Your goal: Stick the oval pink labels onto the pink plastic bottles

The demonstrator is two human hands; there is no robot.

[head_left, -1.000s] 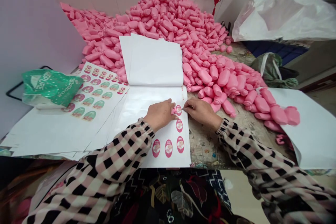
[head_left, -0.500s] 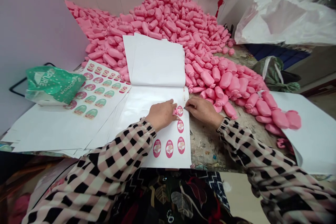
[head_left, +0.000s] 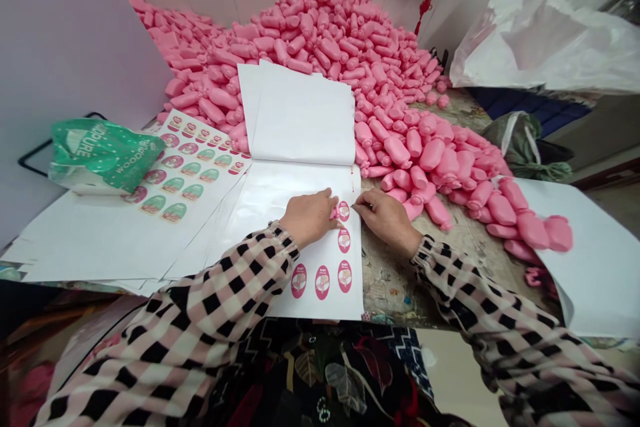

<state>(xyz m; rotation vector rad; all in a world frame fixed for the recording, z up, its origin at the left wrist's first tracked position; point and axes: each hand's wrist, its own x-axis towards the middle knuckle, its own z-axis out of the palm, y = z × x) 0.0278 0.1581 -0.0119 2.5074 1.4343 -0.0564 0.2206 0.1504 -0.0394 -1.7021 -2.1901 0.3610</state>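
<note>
A white sticker sheet lies in front of me with several pink oval stickers left along its right and lower side. My left hand rests closed on the sheet, with a small pink bottle showing at its fingertips beside the top sticker. My right hand is at the sheet's right edge, its fingers pinched together next to that same sticker. Whether it grips the sticker's edge is too small to tell.
A huge heap of pink bottles fills the back of the table and trails right. Another sticker sheet and a green bag lie left. White paper covers the right edge; a plastic bag sits behind.
Both hands stay at the top sticker with hardly any movement. The view has shifted slightly.
</note>
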